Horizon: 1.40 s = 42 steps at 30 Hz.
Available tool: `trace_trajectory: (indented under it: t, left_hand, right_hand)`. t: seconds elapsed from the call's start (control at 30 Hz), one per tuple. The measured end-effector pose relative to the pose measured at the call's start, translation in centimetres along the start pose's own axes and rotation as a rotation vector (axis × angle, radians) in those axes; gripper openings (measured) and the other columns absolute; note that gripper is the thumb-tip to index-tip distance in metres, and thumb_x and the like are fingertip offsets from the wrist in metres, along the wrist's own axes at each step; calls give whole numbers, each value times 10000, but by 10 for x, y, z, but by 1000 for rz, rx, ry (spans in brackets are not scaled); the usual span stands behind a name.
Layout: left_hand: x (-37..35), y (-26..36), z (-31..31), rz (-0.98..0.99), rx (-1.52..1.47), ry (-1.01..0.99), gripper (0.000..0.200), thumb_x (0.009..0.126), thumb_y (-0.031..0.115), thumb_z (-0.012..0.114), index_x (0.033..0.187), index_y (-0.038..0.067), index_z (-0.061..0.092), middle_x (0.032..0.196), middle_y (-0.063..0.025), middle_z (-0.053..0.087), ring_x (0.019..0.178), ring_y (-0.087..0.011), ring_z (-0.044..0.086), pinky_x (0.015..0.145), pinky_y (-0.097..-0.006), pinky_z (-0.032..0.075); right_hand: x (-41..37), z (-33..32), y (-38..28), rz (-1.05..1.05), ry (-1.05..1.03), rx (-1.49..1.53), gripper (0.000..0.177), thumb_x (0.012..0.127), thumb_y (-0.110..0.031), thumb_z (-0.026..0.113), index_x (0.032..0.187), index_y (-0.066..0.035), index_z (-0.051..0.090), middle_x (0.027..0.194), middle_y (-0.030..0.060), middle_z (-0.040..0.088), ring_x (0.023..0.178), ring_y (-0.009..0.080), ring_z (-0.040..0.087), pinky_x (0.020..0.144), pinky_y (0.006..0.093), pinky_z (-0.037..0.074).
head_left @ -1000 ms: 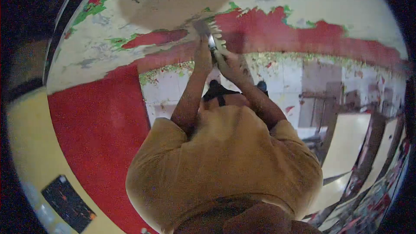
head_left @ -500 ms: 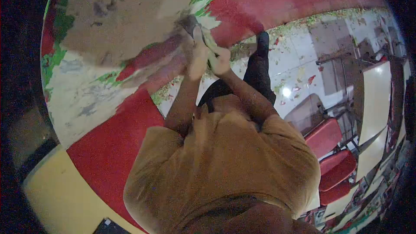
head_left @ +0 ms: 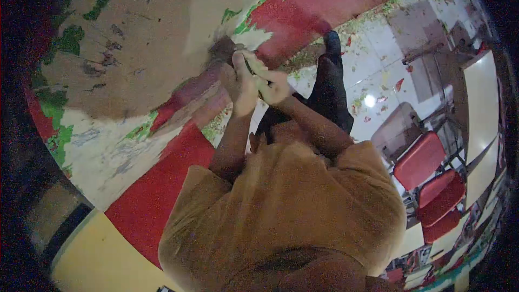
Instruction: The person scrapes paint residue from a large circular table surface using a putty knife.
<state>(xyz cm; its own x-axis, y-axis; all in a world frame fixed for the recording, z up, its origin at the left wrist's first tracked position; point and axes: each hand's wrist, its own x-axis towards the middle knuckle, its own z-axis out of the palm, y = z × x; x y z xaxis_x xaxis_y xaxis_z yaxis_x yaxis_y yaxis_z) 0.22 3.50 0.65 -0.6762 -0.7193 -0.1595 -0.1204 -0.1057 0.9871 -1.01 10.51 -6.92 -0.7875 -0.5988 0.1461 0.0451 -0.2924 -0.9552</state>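
Both my arms reach out from my yellow shirt (head_left: 286,205) to a wall (head_left: 135,48) with peeling red, green and white paint. My left hand (head_left: 238,84) and my right hand (head_left: 274,87) are clasped together around the handle of a scraper (head_left: 224,50). Its dark blade presses against the wall at the edge of a bare brownish patch (head_left: 151,32), just beside remaining red paint (head_left: 303,16). My fingers hide most of the handle.
Paint flakes litter the tiled floor (head_left: 373,75) along the foot of the wall. My dark trouser leg and shoe (head_left: 330,75) stand near the wall. Red chairs (head_left: 427,167) and pale tabletops (head_left: 481,108) are at the right.
My hands and the scraper have shifted left and down along the wall onto the bare patch's edge. The view has swung, bringing the red chairs into sight.
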Motion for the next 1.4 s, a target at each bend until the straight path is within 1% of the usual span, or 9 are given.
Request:
trace_trajectory:
  t: [0.27,0.47,0.5,0.67,0.9,1.1,1.23,1.37,1.4]
  left_hand:
    - [14,8,-12,452,541,63,327,944,264,426,803,0,556,672,-78,557,570,-150,520,541,-302,437]
    - [-7,10,5,20,88,-6,355,950,283,404,771,3,531,673,-67,541,575,-155,513,568,-295,438]
    - [-8,5,6,17,-8,1,363,951,293,403,766,7,527,675,-65,539,576,-155,511,575,-291,440]
    - [15,14,-17,310,126,4,345,950,301,436,802,16,561,710,-60,558,653,-151,535,618,-281,449]
    - [-5,3,-30,520,643,14,317,931,280,477,892,-18,580,835,-74,597,761,-162,548,660,-308,437]
    - [0,5,-41,54,288,23,323,927,281,457,882,-13,582,816,-74,605,708,-175,547,661,-343,437]
    - [-18,15,-47,473,986,49,356,936,306,436,908,-13,592,768,-72,597,692,-165,545,651,-336,434]
    - [-2,3,-57,-311,249,-67,376,949,319,418,914,-5,606,728,-71,603,701,-139,543,626,-308,438]
    - [-3,9,-61,-218,357,-113,376,950,320,414,921,-4,603,730,-71,603,695,-139,547,620,-302,440]
  right_hand:
    - [1,15,7,-62,72,21,332,855,-67,504,1163,57,530,1169,177,577,1115,192,515,944,310,377]
    - [-12,10,13,-90,87,85,303,834,-88,520,1091,61,577,1088,219,608,1043,213,570,963,332,368]
    - [-16,5,6,204,-11,222,267,839,-86,506,1047,49,604,999,200,638,927,192,596,928,341,396]
    - [33,21,-40,-300,135,184,222,851,-92,489,996,16,617,875,136,658,758,142,574,798,331,450]
    - [-18,24,-25,-45,137,-52,360,834,-140,526,1173,-19,548,754,119,586,654,230,563,594,364,454]
    - [-42,42,-11,-269,298,-326,429,752,-117,552,1166,-5,553,736,152,518,625,272,536,534,343,424]
    - [-43,50,-24,-329,273,-236,405,788,-93,510,1177,16,530,890,151,535,695,270,551,592,335,456]
    - [-50,67,-19,-285,290,-41,425,842,-101,474,1261,-29,472,1091,176,565,910,281,591,757,355,488]
    - [-53,76,-14,-261,315,75,458,835,-104,475,1288,-39,452,1124,196,568,955,299,599,799,365,490]
